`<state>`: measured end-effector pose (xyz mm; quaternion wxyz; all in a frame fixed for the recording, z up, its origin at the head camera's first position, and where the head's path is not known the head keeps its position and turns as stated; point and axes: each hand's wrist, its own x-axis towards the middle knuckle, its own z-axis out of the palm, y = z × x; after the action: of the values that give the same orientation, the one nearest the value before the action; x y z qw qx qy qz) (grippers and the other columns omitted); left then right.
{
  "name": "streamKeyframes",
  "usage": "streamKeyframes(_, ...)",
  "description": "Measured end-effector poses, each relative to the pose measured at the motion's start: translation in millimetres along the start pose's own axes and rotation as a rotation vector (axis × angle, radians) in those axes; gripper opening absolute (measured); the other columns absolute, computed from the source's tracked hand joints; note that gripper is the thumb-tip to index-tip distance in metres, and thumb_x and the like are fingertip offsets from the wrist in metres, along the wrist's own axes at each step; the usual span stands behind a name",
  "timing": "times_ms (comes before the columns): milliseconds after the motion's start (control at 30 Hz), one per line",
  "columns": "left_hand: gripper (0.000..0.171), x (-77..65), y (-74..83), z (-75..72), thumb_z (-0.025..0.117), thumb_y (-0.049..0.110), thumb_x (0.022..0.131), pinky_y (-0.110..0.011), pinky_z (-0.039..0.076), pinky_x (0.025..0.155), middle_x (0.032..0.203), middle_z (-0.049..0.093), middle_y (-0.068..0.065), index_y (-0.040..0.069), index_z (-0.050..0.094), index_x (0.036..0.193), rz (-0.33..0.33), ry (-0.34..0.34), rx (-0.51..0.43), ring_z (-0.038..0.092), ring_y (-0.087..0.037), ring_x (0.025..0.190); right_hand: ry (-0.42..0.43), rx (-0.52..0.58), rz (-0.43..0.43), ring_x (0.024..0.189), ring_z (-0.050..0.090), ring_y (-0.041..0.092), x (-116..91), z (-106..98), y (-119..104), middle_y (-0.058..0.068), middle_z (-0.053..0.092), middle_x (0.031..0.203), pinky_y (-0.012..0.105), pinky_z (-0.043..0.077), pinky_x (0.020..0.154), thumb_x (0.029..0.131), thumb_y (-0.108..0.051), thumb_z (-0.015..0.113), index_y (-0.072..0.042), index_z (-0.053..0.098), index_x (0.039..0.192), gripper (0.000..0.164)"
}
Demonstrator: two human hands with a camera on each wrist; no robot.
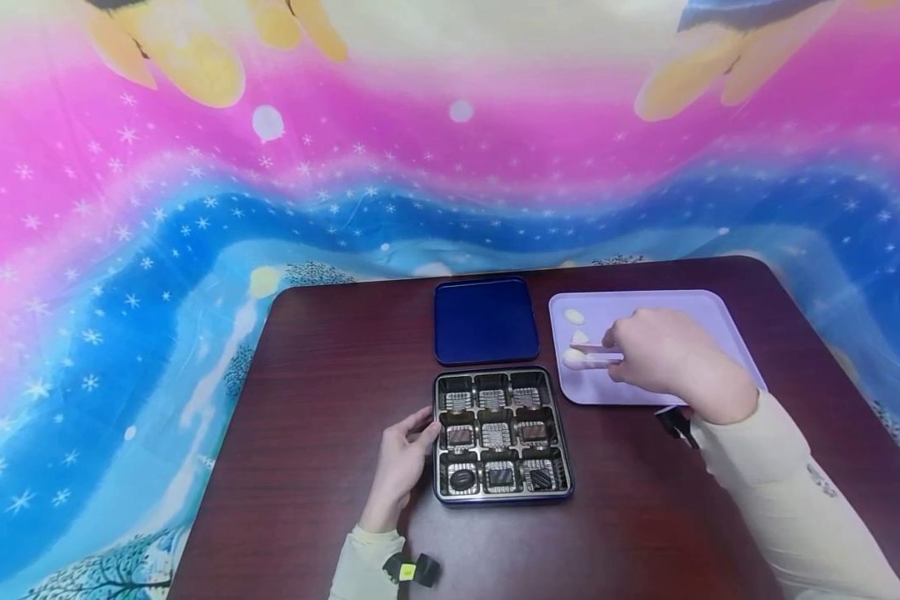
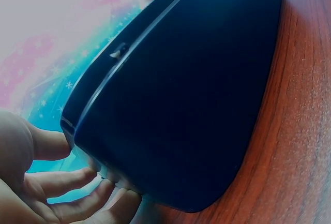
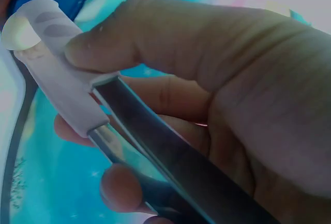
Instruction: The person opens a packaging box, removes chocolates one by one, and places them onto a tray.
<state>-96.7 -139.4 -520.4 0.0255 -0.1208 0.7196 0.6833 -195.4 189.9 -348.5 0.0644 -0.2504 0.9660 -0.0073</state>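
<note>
My right hand [image 1: 656, 346] is over a lilac tray and grips metal tongs [image 3: 150, 136] with pale lilac tips. Between those tips is a cream-white piece [image 3: 19, 33], like a white chocolate. Two more white pieces [image 1: 573, 317] lie farther back on the tray. At the left side of a dark blue tin [image 1: 495, 502], my left hand [image 1: 403, 458] rests its thumb and fingertips against the wall near a corner. The tin's compartment insert has three dark chocolates [image 1: 462, 478] in its front row and two brown square ones [image 1: 461, 437] in the middle row.
Behind the tin lies a blue lid [image 1: 486, 321], flat on the dark wooden table [image 1: 330, 367]. The lilac tray [image 1: 727, 333] sits to its right, near the table's back edge. A colourful cloth [image 1: 390, 167] hangs behind the table.
</note>
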Motion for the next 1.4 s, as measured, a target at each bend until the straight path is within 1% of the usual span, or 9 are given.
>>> streamKeyframes(200, 0.041, 0.0, 0.6, 0.0, 0.063, 0.006, 0.098, -0.025, 0.058, 0.071, 0.129, 0.062, -0.028, -0.011, 0.056, 0.135, 0.004, 0.0, 0.005, 0.067, -0.028, 0.1, -0.032, -0.004, 0.027, 0.064, 0.056, 0.021, 2.8, 13.9, 10.3, -0.004, 0.063, 0.068, 0.048, 0.048, 0.057, 0.073, -0.022, 0.081, -0.018, 0.078, 0.086, 0.014)
streamKeyframes(367, 0.041, 0.4, 0.9, 0.4, 0.063, 0.006, 0.098, -0.026, 0.059, 0.07, 0.129, 0.062, -0.028, -0.011, 0.056, 0.136, 0.003, -0.004, -0.002, 0.067, -0.029, 0.101, -0.062, 0.0, 0.045, 0.065, 0.057, 0.022, 5.5, 23.5, 14.7, -0.002, 0.063, 0.07, 0.05, 0.049, 0.058, 0.073, -0.022, 0.082, -0.018, 0.076, 0.082, 0.011)
streamKeyframes(500, 0.042, 0.4, 1.8, 0.3, 0.064, 0.007, 0.098, -0.026, 0.058, 0.069, 0.13, 0.062, -0.027, -0.01, 0.057, 0.136, 0.001, -0.002, 0.002, 0.066, -0.029, 0.101, -0.09, 0.013, 0.067, 0.066, 0.057, 0.023, 7.1, 29.0, 16.9, -0.001, 0.062, 0.071, 0.051, 0.049, 0.059, 0.073, -0.022, 0.083, -0.019, 0.074, 0.079, 0.011)
streamKeyframes(700, 0.042, 0.2, 3.1, 0.1, 0.064, 0.008, 0.099, -0.026, 0.058, 0.069, 0.13, 0.062, -0.026, -0.009, 0.057, 0.136, -0.002, -0.001, 0.008, 0.066, -0.028, 0.101, -0.134, 0.015, 0.083, 0.065, 0.055, 0.023, 9.1, 36.7, 17.8, -0.001, 0.059, 0.068, 0.048, 0.047, 0.058, 0.075, -0.023, 0.081, -0.02, 0.069, 0.072, 0.013)
streamKeyframes(1033, 0.041, 0.3, 1.7, -0.3, 0.064, 0.007, 0.098, -0.026, 0.058, 0.068, 0.128, 0.063, -0.026, -0.009, 0.057, 0.136, -0.007, 0.002, 0.018, 0.066, -0.025, 0.097, -0.157, 0.027, 0.102, 0.064, 0.054, 0.023, 10.4, 48.4, 17.3, -0.001, 0.058, 0.068, 0.047, 0.046, 0.056, 0.073, -0.02, 0.081, -0.018, 0.063, 0.067, 0.019)
streamKeyframes(1267, 0.041, 0.1, 0.7, -0.2, 0.064, 0.007, 0.098, -0.026, 0.057, 0.066, 0.128, 0.064, -0.026, -0.009, 0.058, 0.135, -0.005, 0.006, 0.021, 0.066, -0.023, 0.094, -0.135, 0.026, 0.113, 0.062, 0.054, 0.024, 11.0, 47.9, 15.7, 0.0, 0.057, 0.066, 0.048, 0.045, 0.054, 0.072, -0.019, 0.08, -0.018, 0.06, 0.064, 0.022)
streamKeyframes(1400, 0.041, 0.1, -0.5, -0.2, 0.065, 0.007, 0.098, -0.025, 0.057, 0.067, 0.128, 0.064, -0.026, -0.009, 0.058, 0.135, -0.006, 0.011, 0.021, 0.066, -0.024, 0.096, -0.143, 0.027, 0.122, 0.062, 0.054, 0.025, 10.8, 47.6, 14.6, 0.001, 0.057, 0.067, 0.048, 0.045, 0.053, 0.073, -0.018, 0.079, -0.018, 0.059, 0.064, 0.021)
